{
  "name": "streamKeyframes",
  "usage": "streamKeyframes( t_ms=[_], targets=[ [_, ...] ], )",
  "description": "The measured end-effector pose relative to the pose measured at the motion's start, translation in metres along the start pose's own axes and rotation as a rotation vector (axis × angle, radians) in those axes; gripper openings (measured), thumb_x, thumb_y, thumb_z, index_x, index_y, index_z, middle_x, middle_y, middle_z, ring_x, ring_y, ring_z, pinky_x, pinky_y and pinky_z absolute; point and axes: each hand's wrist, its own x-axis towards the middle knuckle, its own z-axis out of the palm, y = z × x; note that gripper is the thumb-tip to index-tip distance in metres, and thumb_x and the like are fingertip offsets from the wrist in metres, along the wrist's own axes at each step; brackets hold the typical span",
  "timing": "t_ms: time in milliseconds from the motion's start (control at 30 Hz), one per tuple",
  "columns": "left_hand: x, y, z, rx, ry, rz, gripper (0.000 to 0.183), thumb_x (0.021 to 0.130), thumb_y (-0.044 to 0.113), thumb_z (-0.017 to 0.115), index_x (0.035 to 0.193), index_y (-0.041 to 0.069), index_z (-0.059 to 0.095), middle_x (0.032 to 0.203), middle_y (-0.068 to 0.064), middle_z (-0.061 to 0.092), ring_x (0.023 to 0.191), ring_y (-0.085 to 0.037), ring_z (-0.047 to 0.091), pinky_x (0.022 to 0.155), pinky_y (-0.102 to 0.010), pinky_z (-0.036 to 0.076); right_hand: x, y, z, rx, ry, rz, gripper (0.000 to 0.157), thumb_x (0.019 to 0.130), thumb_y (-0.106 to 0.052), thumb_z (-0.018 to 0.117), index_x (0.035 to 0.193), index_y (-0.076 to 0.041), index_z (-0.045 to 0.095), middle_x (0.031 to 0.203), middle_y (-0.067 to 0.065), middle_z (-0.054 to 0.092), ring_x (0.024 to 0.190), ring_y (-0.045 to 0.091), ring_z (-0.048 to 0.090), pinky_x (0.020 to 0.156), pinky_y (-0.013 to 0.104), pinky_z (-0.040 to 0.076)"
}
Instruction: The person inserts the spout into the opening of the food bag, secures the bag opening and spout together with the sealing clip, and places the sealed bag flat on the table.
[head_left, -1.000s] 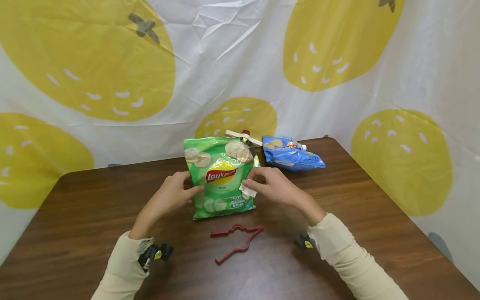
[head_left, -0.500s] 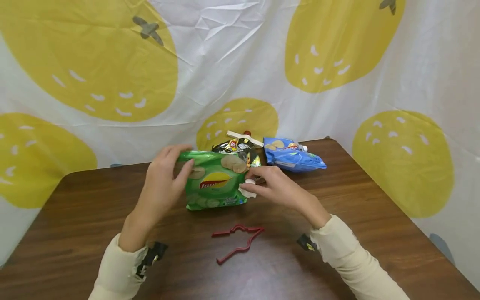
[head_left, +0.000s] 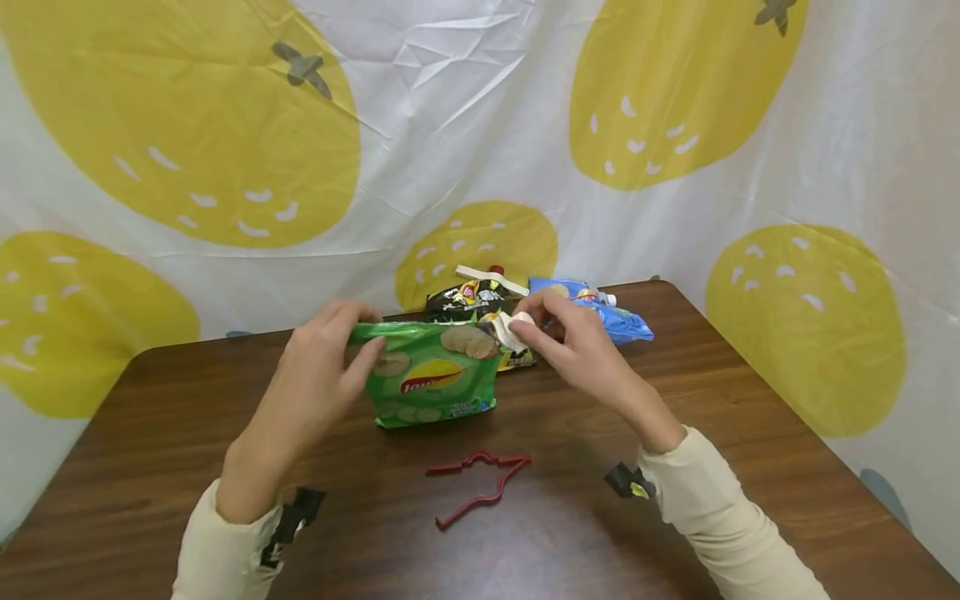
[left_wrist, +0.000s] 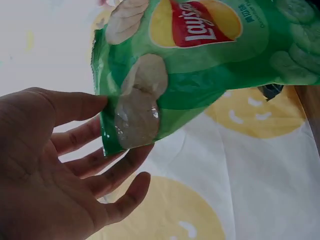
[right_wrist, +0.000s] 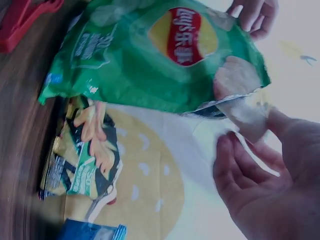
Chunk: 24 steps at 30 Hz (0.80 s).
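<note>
In the head view my left hand (head_left: 311,387) pinches the upper left corner of a green Lay's chip bag (head_left: 442,383), thumb in front and fingers behind. The left wrist view shows the thumb on the green edge of the bag (left_wrist: 200,60). My right hand (head_left: 581,342) pinches a crumpled white tissue-like piece (head_left: 512,331) at the upper right of the bag. In the right wrist view this pale piece (right_wrist: 247,120) overlaps the torn opening along the bag's edge (right_wrist: 215,107), close to my right fingers.
A red, V-shaped bag clip (head_left: 483,500) lies spread on the table (head_left: 360,533) in front of the bag. Behind stands a black chip bag (head_left: 457,300) with a white clip (head_left: 491,277) across its top. A blue chip bag (head_left: 626,325) lies to its right.
My left hand has moved from the bag's side to its upper left corner, and the bag now leans back. My right hand has risen with the white piece from the lower right side.
</note>
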Motion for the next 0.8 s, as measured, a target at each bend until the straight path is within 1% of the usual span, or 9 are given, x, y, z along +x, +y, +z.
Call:
streamKeyframes(
  t_ms=[100, 167, 233, 367, 467, 567, 633, 700, 800],
  targets=[
    [0.0, 0.006, 0.002, 0.034, -0.011, 0.028, 0.016, 0.092, 0.008, 0.07, 0.105, 0.001, 0.065, 0.105, -0.015, 0.067, 0.092, -0.033, 0.062, 0.082, -0.051, 0.049, -0.001, -0.002, 0.003, 0.061, -0.08, -0.013, 0.015, 0.097, -0.017, 0.066, 0.111, -0.012, 0.065, 0.087, -0.001, 0.063, 0.07, 0.016, 0.06, 0.062, 0.027, 0.049],
    [0.0, 0.012, 0.006, 0.071, -0.015, 0.056, 0.02, 0.091, 0.01, 0.071, 0.108, 0.001, 0.066, 0.107, -0.016, 0.068, 0.101, -0.036, 0.06, 0.091, -0.055, 0.044, -0.001, -0.004, 0.005, 0.087, -0.123, -0.004, 0.018, 0.097, -0.016, 0.066, 0.114, -0.01, 0.065, 0.093, 0.0, 0.067, 0.077, 0.016, 0.065, 0.066, 0.027, 0.052],
    [0.0, 0.02, 0.012, 0.11, -0.017, 0.095, 0.024, 0.092, 0.014, 0.071, 0.111, 0.002, 0.066, 0.11, -0.015, 0.068, 0.109, -0.036, 0.057, 0.097, -0.057, 0.038, -0.002, -0.006, 0.006, 0.094, -0.139, 0.003, 0.023, 0.096, -0.015, 0.067, 0.117, -0.009, 0.066, 0.099, 0.001, 0.069, 0.084, 0.016, 0.068, 0.068, 0.028, 0.053],
    [0.002, 0.036, 0.03, 0.167, -0.004, 0.183, 0.032, 0.091, 0.021, 0.073, 0.117, 0.003, 0.066, 0.103, -0.013, 0.066, 0.103, -0.035, 0.055, 0.101, -0.055, 0.034, -0.004, -0.01, 0.005, 0.089, -0.143, -0.01, 0.03, 0.095, -0.01, 0.068, 0.124, -0.004, 0.064, 0.113, 0.005, 0.069, 0.092, 0.015, 0.068, 0.072, 0.029, 0.056],
    [0.008, 0.045, 0.04, 0.19, -0.015, 0.217, 0.039, 0.087, 0.03, 0.078, 0.117, 0.008, 0.066, 0.088, -0.007, 0.058, 0.088, -0.03, 0.055, 0.094, -0.052, 0.037, -0.005, -0.012, 0.004, 0.052, -0.148, -0.05, 0.033, 0.096, -0.01, 0.066, 0.128, -0.003, 0.063, 0.119, 0.007, 0.069, 0.092, 0.014, 0.067, 0.075, 0.032, 0.056],
    [0.015, 0.047, 0.047, 0.208, -0.05, 0.247, 0.036, 0.083, 0.032, 0.081, 0.11, 0.012, 0.069, 0.076, -0.003, 0.052, 0.076, -0.025, 0.055, 0.08, -0.046, 0.04, -0.006, -0.013, 0.005, -0.023, -0.141, -0.118, 0.032, 0.098, -0.011, 0.063, 0.129, -0.006, 0.064, 0.119, 0.005, 0.069, 0.092, 0.012, 0.063, 0.078, 0.037, 0.053],
    [0.019, 0.045, 0.051, 0.205, -0.072, 0.271, 0.027, 0.084, 0.028, 0.081, 0.104, 0.013, 0.071, 0.072, -0.001, 0.056, 0.07, -0.023, 0.057, 0.07, -0.041, 0.039, -0.006, -0.013, 0.006, -0.068, -0.127, -0.169, 0.03, 0.098, -0.008, 0.063, 0.128, -0.007, 0.065, 0.117, 0.004, 0.069, 0.096, 0.013, 0.061, 0.08, 0.038, 0.051],
    [0.022, 0.041, 0.052, 0.184, -0.089, 0.296, 0.018, 0.083, 0.019, 0.08, 0.099, 0.012, 0.073, 0.069, -0.001, 0.062, 0.065, -0.021, 0.06, 0.063, -0.038, 0.037, -0.006, -0.012, 0.007, -0.097, -0.108, -0.206, 0.029, 0.097, -0.005, 0.062, 0.126, -0.009, 0.067, 0.115, 0.003, 0.068, 0.098, 0.013, 0.06, 0.08, 0.037, 0.05],
    [0.024, 0.035, 0.052, 0.141, -0.109, 0.306, 0.017, 0.081, 0.008, 0.078, 0.098, 0.011, 0.075, 0.068, 0.001, 0.067, 0.058, -0.017, 0.057, 0.06, -0.036, 0.039, -0.006, -0.011, 0.008, -0.109, -0.075, -0.224, 0.029, 0.097, -0.002, 0.062, 0.124, -0.01, 0.069, 0.114, 0.003, 0.067, 0.099, 0.014, 0.06, 0.079, 0.033, 0.049]
  ],
)
